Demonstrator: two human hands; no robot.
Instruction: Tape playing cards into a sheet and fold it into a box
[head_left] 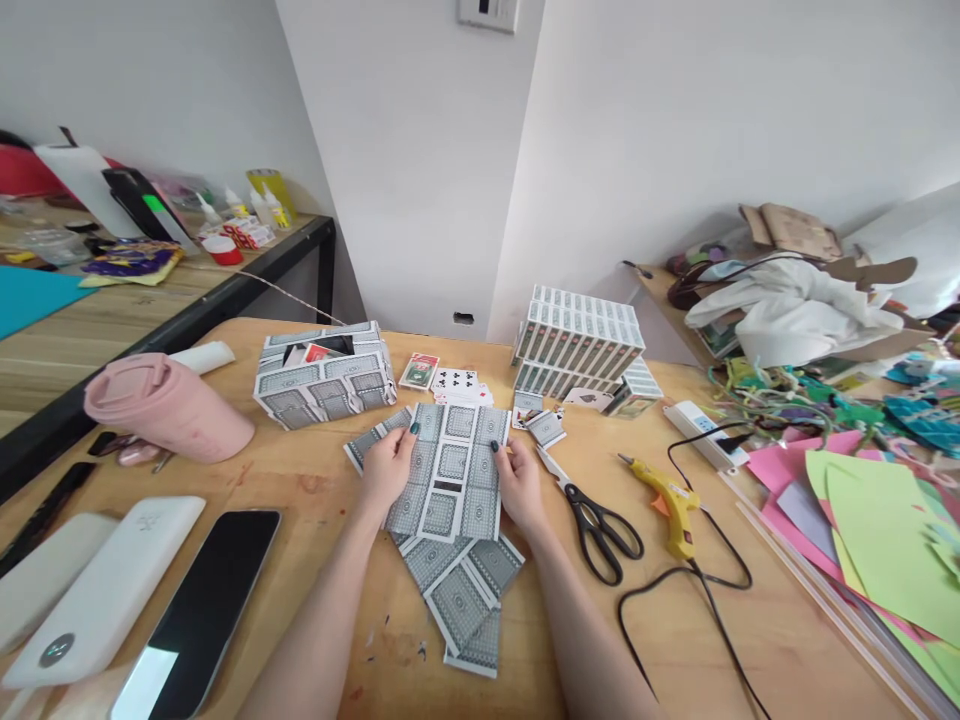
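In the centre of the frame, a panel of joined cards (453, 462) spans both hands. The left hand (388, 470) pinches its left edge, thumb on top and the other fingers mostly hidden; the right hand (519, 482) closes on the right edge in the same way. Loose cards (459, 605) lie beneath, toward the bottom centre. Right of centre rest black-handled scissors (600, 530) and a yellow glue gun (679, 510); a card-covered box (326, 380) sits left of centre.
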